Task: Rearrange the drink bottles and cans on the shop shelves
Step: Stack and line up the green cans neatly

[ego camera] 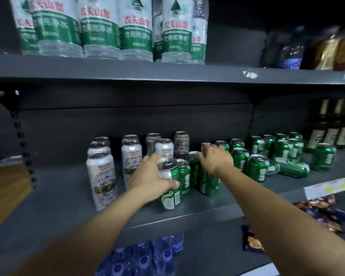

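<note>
On the dark middle shelf (pixel 68 200), my left hand (pixel 149 181) grips a green can (pixel 170 193) at the front, tilted slightly. My right hand (pixel 215 158) is closed over the top of another green can (pixel 208 184) just to the right, beside a third green can (pixel 184 177). Tall white cans (pixel 102 178) stand in rows to the left. More green cans (pixel 256 168) crowd the right side, and one green can (pixel 292 169) lies on its side.
Large water bottles with green labels (pixel 135 28) fill the upper shelf. Dark bottles (pixel 331 132) stand at the far right. Blue-capped bottles (pixel 147 257) and snack packets (pixel 325 212) sit on the lower shelf. A price strip (pixel 331 186) runs along the right shelf edge.
</note>
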